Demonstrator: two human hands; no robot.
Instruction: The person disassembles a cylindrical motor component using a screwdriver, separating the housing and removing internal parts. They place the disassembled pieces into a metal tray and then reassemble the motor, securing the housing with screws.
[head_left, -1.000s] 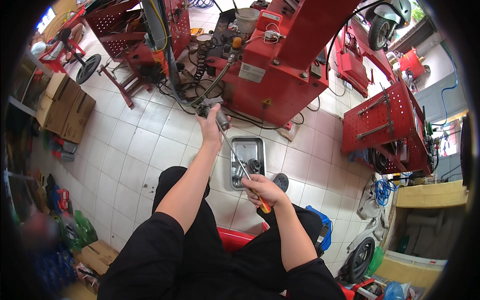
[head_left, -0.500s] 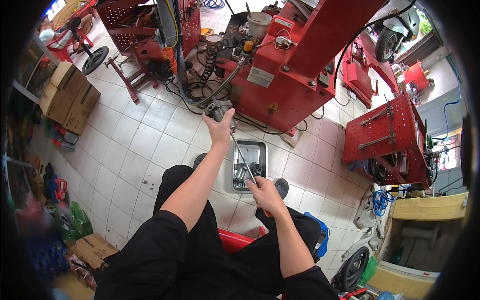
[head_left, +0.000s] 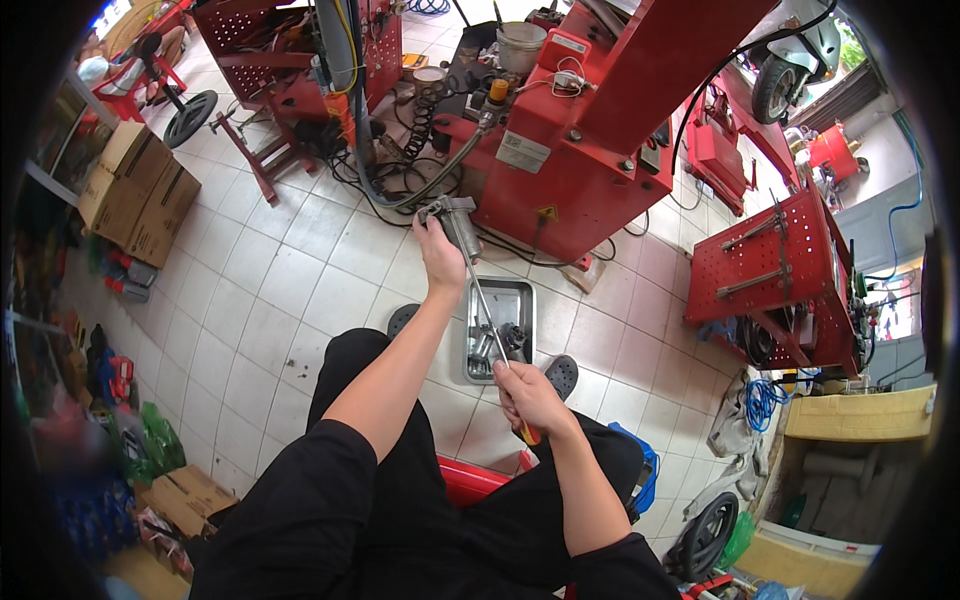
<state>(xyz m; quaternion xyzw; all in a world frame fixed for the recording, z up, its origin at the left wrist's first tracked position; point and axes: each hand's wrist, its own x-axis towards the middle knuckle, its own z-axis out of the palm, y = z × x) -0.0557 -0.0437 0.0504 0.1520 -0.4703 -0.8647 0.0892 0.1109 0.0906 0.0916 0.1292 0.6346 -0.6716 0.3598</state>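
Observation:
My left hand (head_left: 442, 260) is closed around a grey metal part (head_left: 463, 232) with a cylindrical body and a wider bracket-like end, held above the floor. My right hand (head_left: 530, 396) grips a long screwdriver (head_left: 486, 310) near the top of its red and yellow handle. Its thin shaft slants up to the lower end of the metal part; whether the tip sits inside or against it is too small to tell. Beneath the shaft lies a metal tray (head_left: 533, 330) with several loose metal pieces (head_left: 482, 346) in it.
A red lift machine (head_left: 560, 185) stands ahead, with cables (head_left: 385, 185) on the tiles beside it. To the right is a red perforated cart (head_left: 750, 270); cardboard boxes (head_left: 140, 195) are stacked at left. A person (head_left: 125, 75) sits far left.
My left hand has turned the metal part, so more of its cylindrical body shows. My right hand's fingers have curled further round the screwdriver, and its handle is now more visible.

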